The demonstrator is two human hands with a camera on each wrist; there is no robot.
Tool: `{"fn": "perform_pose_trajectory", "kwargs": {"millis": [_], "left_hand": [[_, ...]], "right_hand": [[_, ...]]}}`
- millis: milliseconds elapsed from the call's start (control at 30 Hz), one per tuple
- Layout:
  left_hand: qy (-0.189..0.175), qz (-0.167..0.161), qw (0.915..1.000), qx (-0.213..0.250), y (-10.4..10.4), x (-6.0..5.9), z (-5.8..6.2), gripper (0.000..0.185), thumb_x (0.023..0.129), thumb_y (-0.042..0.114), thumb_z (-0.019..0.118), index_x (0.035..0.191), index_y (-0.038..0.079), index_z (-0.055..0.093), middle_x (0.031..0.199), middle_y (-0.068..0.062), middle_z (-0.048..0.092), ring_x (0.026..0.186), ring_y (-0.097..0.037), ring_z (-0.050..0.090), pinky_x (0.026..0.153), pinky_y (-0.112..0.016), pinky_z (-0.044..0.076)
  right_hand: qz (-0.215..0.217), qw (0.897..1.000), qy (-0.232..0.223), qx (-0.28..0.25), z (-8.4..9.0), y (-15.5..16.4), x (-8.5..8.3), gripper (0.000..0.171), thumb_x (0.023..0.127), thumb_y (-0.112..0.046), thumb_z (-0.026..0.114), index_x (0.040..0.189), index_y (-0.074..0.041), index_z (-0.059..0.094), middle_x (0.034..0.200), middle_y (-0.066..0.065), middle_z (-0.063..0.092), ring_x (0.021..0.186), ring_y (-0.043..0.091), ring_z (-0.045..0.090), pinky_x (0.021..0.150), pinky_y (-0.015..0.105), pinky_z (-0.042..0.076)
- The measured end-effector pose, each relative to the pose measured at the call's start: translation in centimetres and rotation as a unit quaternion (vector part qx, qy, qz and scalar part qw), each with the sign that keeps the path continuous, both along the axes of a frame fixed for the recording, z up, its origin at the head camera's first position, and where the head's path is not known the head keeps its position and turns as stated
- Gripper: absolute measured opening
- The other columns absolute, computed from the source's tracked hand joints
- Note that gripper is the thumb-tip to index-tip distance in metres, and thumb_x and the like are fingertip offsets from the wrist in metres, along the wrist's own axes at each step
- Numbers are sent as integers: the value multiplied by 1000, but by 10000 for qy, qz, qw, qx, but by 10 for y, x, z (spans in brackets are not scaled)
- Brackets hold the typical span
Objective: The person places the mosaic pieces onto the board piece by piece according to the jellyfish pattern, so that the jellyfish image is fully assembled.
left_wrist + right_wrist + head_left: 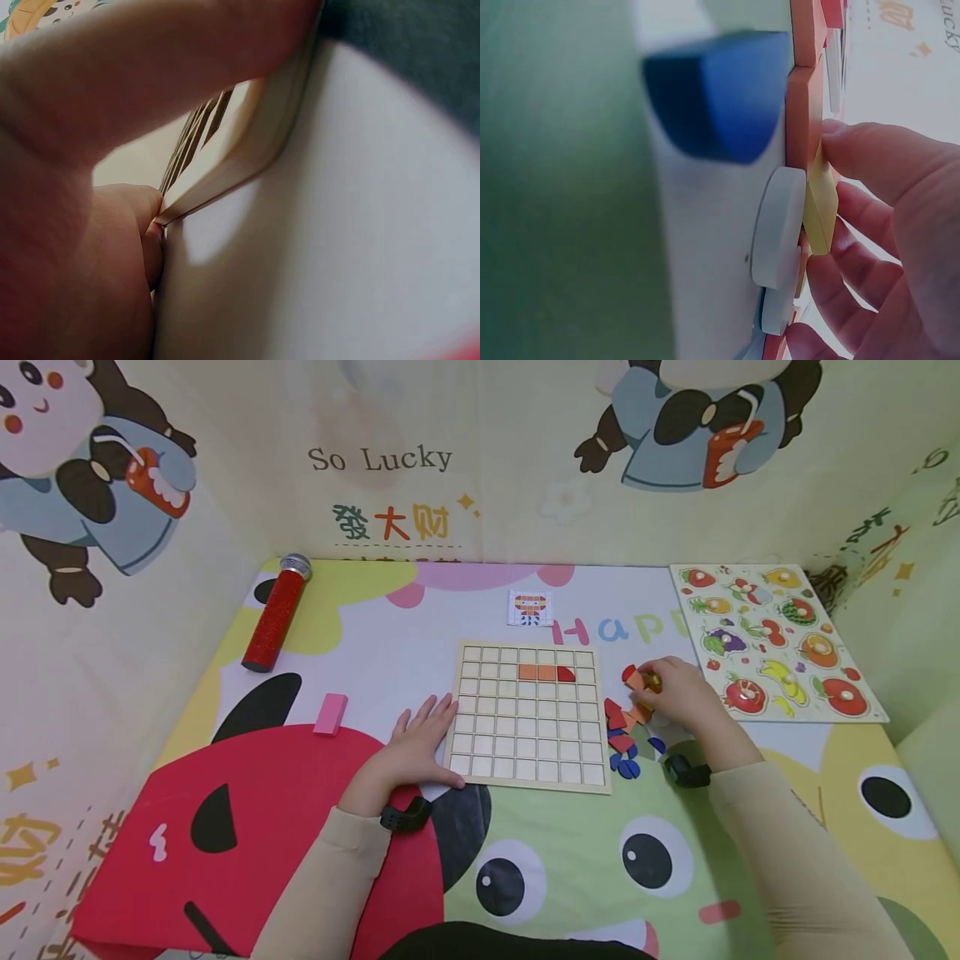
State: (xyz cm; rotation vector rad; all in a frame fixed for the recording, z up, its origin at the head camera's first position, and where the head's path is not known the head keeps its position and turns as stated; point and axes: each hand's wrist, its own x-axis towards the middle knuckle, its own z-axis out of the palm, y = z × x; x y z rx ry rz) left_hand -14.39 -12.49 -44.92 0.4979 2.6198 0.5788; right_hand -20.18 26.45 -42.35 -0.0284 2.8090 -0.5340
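Note:
In the head view a wooden grid board (531, 716) lies flat, with two orange squares (537, 672) and a red quarter-round piece (566, 674) in one upper row. My left hand (408, 747) rests at its left side, fingers spread along the edge and thumb at the lower left corner; the left wrist view shows the thumb (187, 67) over the board's rim (247, 150). Right of the board, my right hand (678, 693) pinches a yellow piece (822, 202) among loose pieces. Orange pieces (802, 112), white pieces (778, 229) and a blue piece (727, 97) lie nearby.
A small pattern card (531, 608) lies behind the board. Fruit puzzle board (780, 643) stands at the back right. On the left are a red microphone (276, 614) and a pink block (331, 715). Blue pieces (628, 768) lie beside the grid's right edge.

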Motion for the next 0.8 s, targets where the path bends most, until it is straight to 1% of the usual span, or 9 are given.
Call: {"fn": "perform_pose_trajectory", "kwargs": {"millis": [133, 300, 533, 800], "left_hand": [[42, -10, 10000, 29, 0, 0, 0, 116, 60, 48, 78, 147, 17, 7, 155, 0, 3, 141, -24, -3, 109, -56, 0], [50, -17, 10000, 24, 0, 1, -1, 116, 60, 48, 77, 147, 17, 7, 155, 0, 3, 141, -24, -3, 109, -56, 0], [60, -20, 10000, 40, -1, 1, -2, 116, 60, 48, 78, 147, 17, 7, 155, 1, 3, 141, -23, -2, 109, -56, 0], [68, -5, 10000, 32, -1, 1, -2, 116, 60, 47, 78, 147, 18, 7, 155, 1, 3, 141, -23, -2, 110, -55, 0]], "right_hand": [[135, 9999, 99, 10, 0, -1, 0, 48, 85, -32, 60, 121, -1, 52, 123, 24, 45, 109, 40, 40, 92, 57, 39], [374, 9992, 99, -45, 0, -1, 0, 44, 87, -23, 56, 126, -3, 49, 123, 23, 45, 109, 40, 37, 91, 58, 38], [319, 9994, 55, -79, -3, 0, -1, 46, 86, -21, 57, 127, -3, 48, 121, 23, 49, 108, 38, 40, 91, 57, 39], [322, 9994, 112, -58, -5, 1, -3, 44, 85, -21, 58, 123, 0, 50, 117, 22, 51, 105, 37, 44, 92, 55, 39]]}}
